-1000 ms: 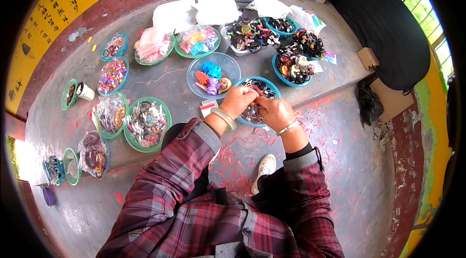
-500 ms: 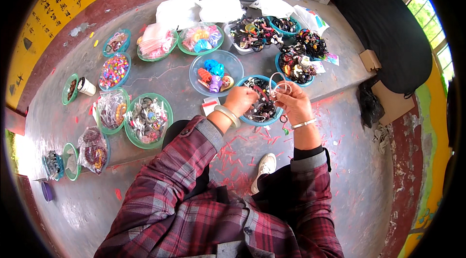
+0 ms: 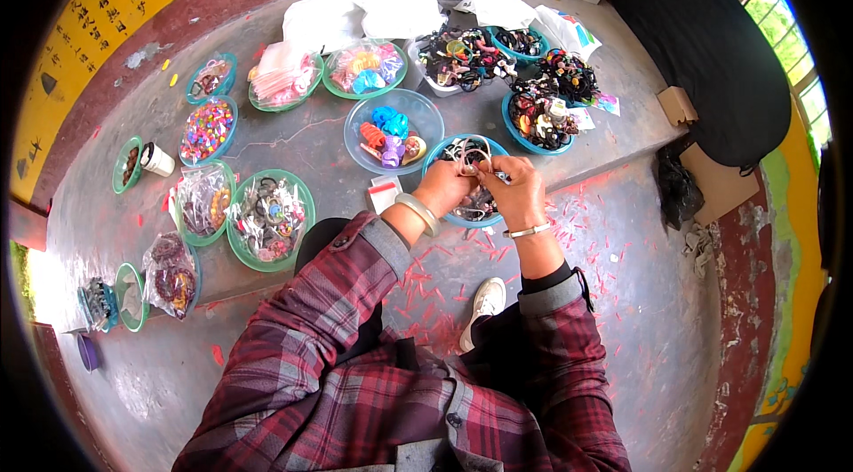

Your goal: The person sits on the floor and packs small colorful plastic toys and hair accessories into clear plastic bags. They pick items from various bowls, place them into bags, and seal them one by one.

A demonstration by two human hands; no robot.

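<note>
Over a blue bowl of dark, mixed hair ties, my two hands meet with fingertips close together. My left hand, with a pale bangle at its wrist, is pinched closed on a pale pinkish loop, which looks like a hair tie. From the right, my right hand grips the same loop in a closed pinch. Where the fingers meet, the exact hold is hidden. Just left of the left wrist lies a small white and red box.
A clear blue bowl of bright hair pieces stands behind my left hand. Several more bowls surround it, including a green bowl at left and a blue bowl at right. The raised ledge's edge runs right; red scraps litter the floor.
My right hand has moved left and inward, bringing the pale loop to my left hand. The fingertips of both hands now meet at it.
</note>
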